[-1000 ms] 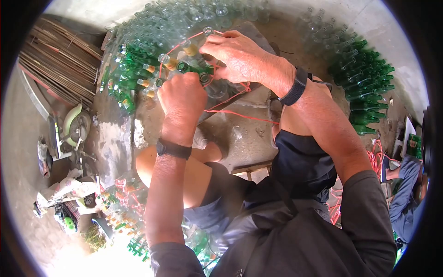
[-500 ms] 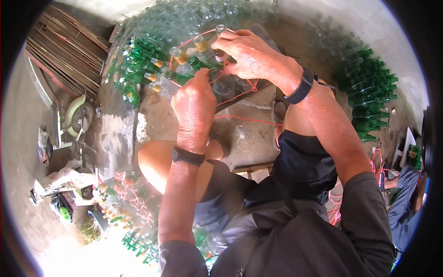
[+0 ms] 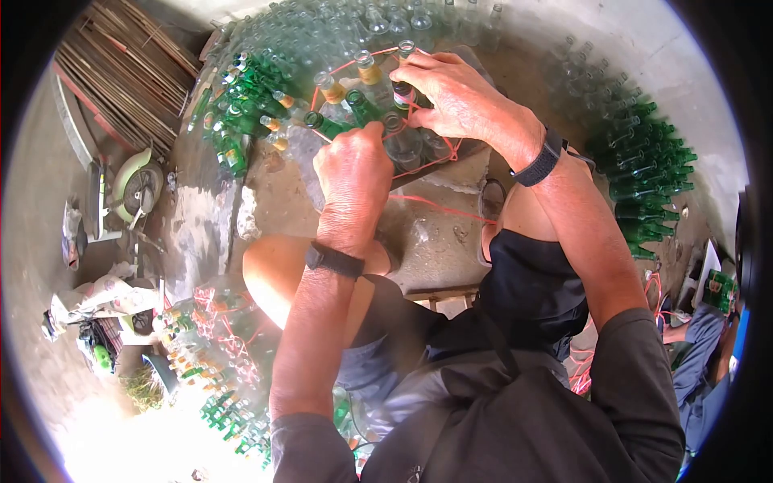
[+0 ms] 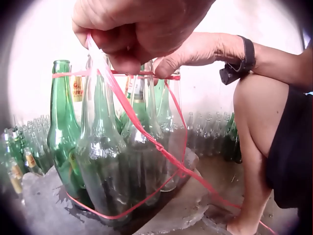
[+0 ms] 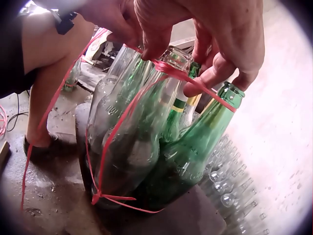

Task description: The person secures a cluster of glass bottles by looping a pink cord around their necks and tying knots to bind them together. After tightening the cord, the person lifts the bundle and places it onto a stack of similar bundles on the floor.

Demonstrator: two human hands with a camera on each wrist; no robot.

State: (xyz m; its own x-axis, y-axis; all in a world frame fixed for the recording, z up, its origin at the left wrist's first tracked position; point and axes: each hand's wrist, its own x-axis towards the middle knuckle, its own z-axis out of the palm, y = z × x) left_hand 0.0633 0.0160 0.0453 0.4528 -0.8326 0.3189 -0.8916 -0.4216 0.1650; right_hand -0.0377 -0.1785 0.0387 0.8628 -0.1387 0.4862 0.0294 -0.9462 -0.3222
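A bundle of upright glass bottles stands on a dark slab (image 4: 44, 191), with a green bottle (image 4: 61, 110) and a clear bottle (image 4: 102, 156) at its near side. Pink plastic string (image 4: 128, 110) rings the necks and the lower bodies. My left hand (image 3: 354, 173) grips a length of this string in a fist, close by the near necks. Across the bundle, my right hand (image 3: 467, 92) curls its thumb and fingers round a clear bottle's neck (image 5: 177, 55), right at the upper string. Another green bottle (image 5: 195, 147) leans beside those fingers.
Many clear bottles (image 3: 322, 40) and green bottles (image 3: 241, 105) stand behind and left of the bundle. More green bottles (image 3: 644, 177) line the right wall. Thin rods (image 3: 129, 72) lie at the far left. A loose string (image 3: 435, 203) trails past my foot.
The head view has shifted, so the bundle sits farther right. My left hand has drawn slightly back from the necks, baring more of a green one. The right hand keeps its place at the bundle.
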